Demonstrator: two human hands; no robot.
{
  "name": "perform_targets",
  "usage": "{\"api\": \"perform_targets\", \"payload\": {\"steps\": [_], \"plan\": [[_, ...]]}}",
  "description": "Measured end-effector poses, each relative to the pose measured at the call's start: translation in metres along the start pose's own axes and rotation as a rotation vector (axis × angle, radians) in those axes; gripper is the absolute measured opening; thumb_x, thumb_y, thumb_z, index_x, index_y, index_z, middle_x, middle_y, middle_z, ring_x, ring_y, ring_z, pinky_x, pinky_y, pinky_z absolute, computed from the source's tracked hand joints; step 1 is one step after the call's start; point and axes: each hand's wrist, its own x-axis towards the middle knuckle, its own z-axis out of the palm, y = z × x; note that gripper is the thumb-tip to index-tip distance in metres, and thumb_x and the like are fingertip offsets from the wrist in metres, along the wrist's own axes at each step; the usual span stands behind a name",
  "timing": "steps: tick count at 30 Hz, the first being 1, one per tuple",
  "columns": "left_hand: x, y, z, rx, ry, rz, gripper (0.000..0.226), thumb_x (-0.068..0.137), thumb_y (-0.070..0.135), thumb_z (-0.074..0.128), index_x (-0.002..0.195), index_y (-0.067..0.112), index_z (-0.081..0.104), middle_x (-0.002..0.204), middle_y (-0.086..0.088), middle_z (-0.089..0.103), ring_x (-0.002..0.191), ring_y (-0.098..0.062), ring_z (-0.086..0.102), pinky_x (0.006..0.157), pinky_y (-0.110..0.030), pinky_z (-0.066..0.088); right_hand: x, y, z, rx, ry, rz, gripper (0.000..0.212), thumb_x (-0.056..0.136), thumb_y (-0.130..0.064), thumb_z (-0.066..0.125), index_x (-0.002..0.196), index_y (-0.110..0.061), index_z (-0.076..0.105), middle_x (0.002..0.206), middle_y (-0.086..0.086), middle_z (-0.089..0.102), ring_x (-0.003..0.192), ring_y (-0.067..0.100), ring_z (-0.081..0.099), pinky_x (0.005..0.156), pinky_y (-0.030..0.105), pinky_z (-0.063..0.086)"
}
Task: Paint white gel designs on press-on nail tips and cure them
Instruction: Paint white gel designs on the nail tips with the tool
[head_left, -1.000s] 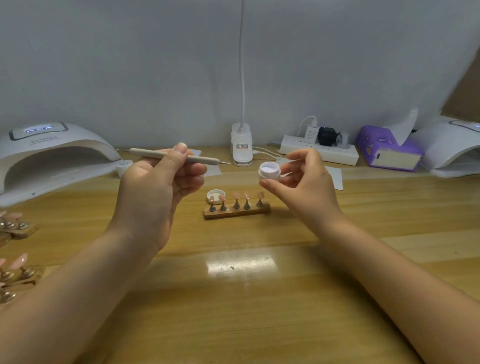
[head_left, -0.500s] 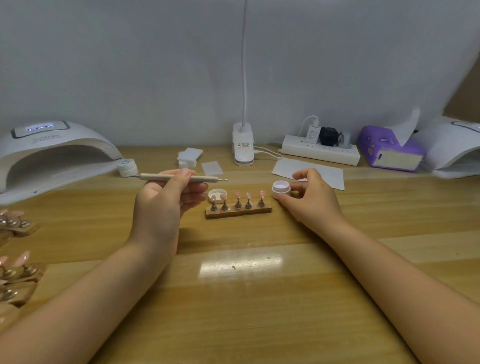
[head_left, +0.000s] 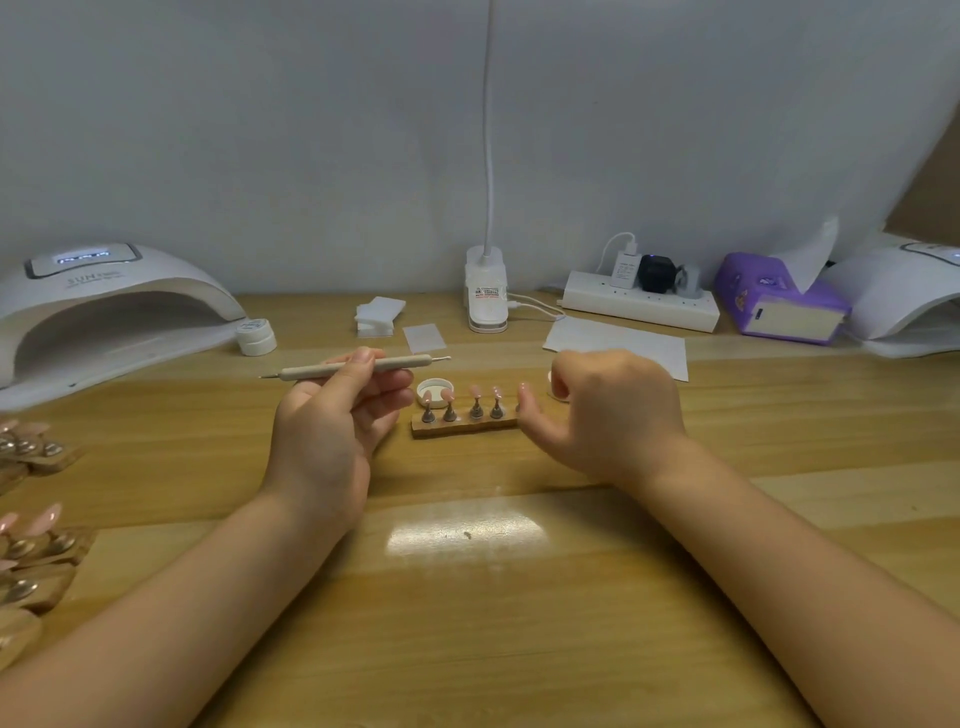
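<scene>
A person's left hand (head_left: 332, 415) pinches a slim dotting tool (head_left: 358, 366) between thumb and curled fingers, holding it nearly level above the wooden table (head_left: 467, 597), its metal tip pointing right toward a small white jar lid (head_left: 435, 388). The right hand (head_left: 613, 410) hovers at the right end of a wooden nail stand (head_left: 465, 425), its fingers loosely curled and its thumb reaching toward the stand's end; whether thumb and wood touch cannot be told. The hand holds nothing that shows. Pink press-on nail tips (head_left: 475, 392) stand upright in a row on the stand's metal pegs. The open white gel pot (head_left: 555, 387) sits on the table just behind the right hand, mostly hidden by the fingers.

Half a second earlier that hand gripped the pot as it set it down beside the stand; a second ago it held the pot raised in the air. The left hand has kept its pinch on the tool throughout, lowering it slightly.

A white curing lamp (head_left: 104, 306) stands at the far left with a small jar (head_left: 255, 338) beside it, and more nail stands (head_left: 31, 551) crowd the left edge. A second lamp (head_left: 909, 296), a purple tissue box (head_left: 779, 306) and a power strip (head_left: 639, 306) line the back wall.
</scene>
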Motion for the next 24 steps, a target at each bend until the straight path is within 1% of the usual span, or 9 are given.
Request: {"api": "perform_targets", "payload": {"steps": [3, 7, 11, 13, 15, 18, 20, 24], "plan": [[-0.001, -0.001, 0.000, 0.009, -0.006, -0.031, 0.020, 0.097, 0.020, 0.051, 0.084, 0.014, 0.065, 0.074, -0.004, 0.070, 0.071, -0.014, 0.069, 0.091, -0.043, 0.048, -0.001, -0.008, 0.004, -0.128, -0.124, 0.083, 0.059, 0.084, -0.070, 0.034, 0.063, -0.019, 0.055, 0.055, -0.006, 0.049, 0.052, 0.014, 0.050, 0.046, 0.021, 0.037], [-0.004, -0.003, 0.002, 0.048, -0.021, -0.024, 0.019, 0.097, 0.020, 0.052, 0.085, 0.013, 0.065, 0.074, -0.003, 0.070, 0.071, -0.013, 0.068, 0.090, -0.045, 0.048, -0.001, -0.011, 0.012, -0.090, -0.214, 0.168, 0.064, 0.085, -0.074, 0.033, 0.066, -0.018, 0.057, 0.058, -0.005, 0.050, 0.056, 0.014, 0.053, 0.047, 0.021, 0.037], [-0.006, -0.006, 0.000, 0.050, -0.023, -0.002, 0.015, 0.096, 0.018, 0.052, 0.088, 0.012, 0.063, 0.070, -0.003, 0.068, 0.068, -0.012, 0.067, 0.087, -0.043, 0.051, -0.001, -0.012, 0.013, -0.063, -0.227, 0.189, 0.062, 0.086, -0.073, 0.035, 0.069, -0.018, 0.059, 0.058, -0.005, 0.050, 0.058, 0.014, 0.053, 0.048, 0.022, 0.037], [-0.006, -0.006, 0.000, 0.039, -0.030, -0.013, 0.013, 0.096, 0.018, 0.052, 0.091, 0.011, 0.062, 0.070, -0.003, 0.068, 0.068, -0.013, 0.067, 0.087, -0.045, 0.052, 0.000, -0.011, 0.013, -0.042, -0.228, 0.202, 0.061, 0.085, -0.073, 0.036, 0.070, -0.019, 0.058, 0.060, -0.005, 0.050, 0.060, 0.015, 0.054, 0.048, 0.023, 0.038], [-0.008, -0.008, 0.002, 0.035, -0.036, -0.017, 0.012, 0.096, 0.018, 0.052, 0.093, 0.012, 0.062, 0.070, -0.002, 0.068, 0.069, -0.013, 0.067, 0.088, -0.047, 0.052, 0.001, -0.011, 0.014, -0.029, -0.221, 0.213, 0.062, 0.085, -0.074, 0.036, 0.066, -0.018, 0.055, 0.060, -0.004, 0.049, 0.061, 0.016, 0.054, 0.049, 0.025, 0.040], [-0.013, -0.009, 0.006, 0.063, -0.071, 0.014, 0.012, 0.097, 0.017, 0.051, 0.092, 0.013, 0.060, 0.069, -0.001, 0.069, 0.068, -0.011, 0.067, 0.085, -0.043, 0.051, 0.002, -0.012, 0.014, -0.028, -0.220, 0.228, 0.064, 0.084, -0.075, 0.036, 0.063, -0.017, 0.054, 0.060, -0.003, 0.047, 0.062, 0.018, 0.056, 0.051, 0.028, 0.044], [-0.016, -0.009, 0.008, 0.074, -0.086, 0.030, 0.012, 0.097, 0.017, 0.051, 0.091, 0.013, 0.060, 0.069, -0.001, 0.069, 0.068, -0.011, 0.067, 0.083, -0.041, 0.050, 0.002, -0.011, 0.014, -0.026, -0.229, 0.238, 0.064, 0.085, -0.074, 0.038, 0.066, -0.016, 0.057, 0.061, -0.002, 0.051, 0.062, 0.018, 0.057, 0.052, 0.029, 0.045], [-0.016, -0.008, 0.007, 0.067, -0.079, 0.026, 0.012, 0.097, 0.016, 0.050, 0.091, 0.013, 0.059, 0.068, -0.001, 0.069, 0.066, -0.011, 0.066, 0.084, -0.041, 0.051, 0.002, -0.011, 0.016, -0.004, -0.248, 0.249, 0.058, 0.088, -0.068, 0.041, 0.072, -0.016, 0.061, 0.065, -0.001, 0.055, 0.065, 0.018, 0.058, 0.054, 0.029, 0.047]]}}
